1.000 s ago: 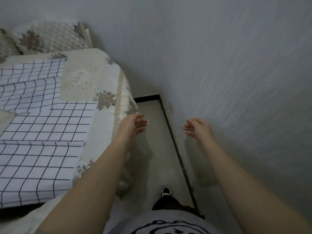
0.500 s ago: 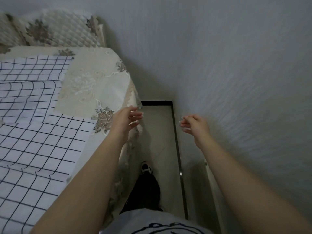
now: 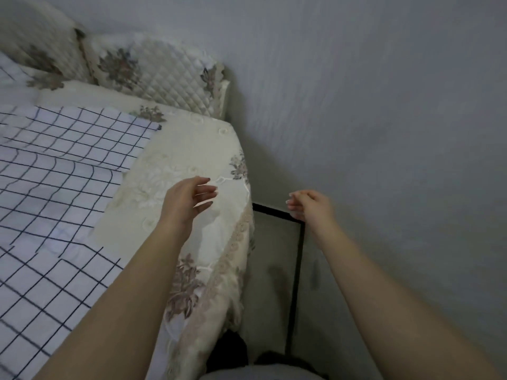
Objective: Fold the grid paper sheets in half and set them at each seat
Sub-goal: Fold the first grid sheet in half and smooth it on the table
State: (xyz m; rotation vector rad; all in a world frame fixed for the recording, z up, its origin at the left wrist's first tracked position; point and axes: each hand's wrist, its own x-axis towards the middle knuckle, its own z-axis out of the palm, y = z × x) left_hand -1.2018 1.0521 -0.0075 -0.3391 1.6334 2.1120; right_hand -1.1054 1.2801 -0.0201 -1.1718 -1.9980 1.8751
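Grid paper sheets (image 3: 63, 171): several, white with dark ruled squares, lying flat and overlapping on the left part of the worktop (image 3: 236, 171). The nearest sheet (image 3: 41, 297) runs out of view at the lower left. None is in either hand.

Worktop: covered by a cream tablecloth (image 3: 192, 149) with raised floral pattern, brownish flower prints and a lace border. The cloth hangs over the right edge, and a bare stretch of it lies between the sheets and that edge.

Chair backs (image 3: 153, 75): two, in quilted cream covers with flower prints, at the far end of the worktop, against the wall.

Wall (image 3: 384, 105): plain grey, faintly textured, filling the right side.

Floor (image 3: 271, 256): a narrow pale strip between worktop and wall, edged by a black strip (image 3: 295, 283).

Left hand (image 3: 186, 200): over the bare cloth near the right edge, right of the sheets. Its grip is slack, the fingers spread and lightly bent, and it holds nothing. Contact with the cloth cannot be told.

Right hand (image 3: 312, 205): in the air over the gap beside the wall. Its grip is loosely curled, the fingers bent inward, and it holds nothing.
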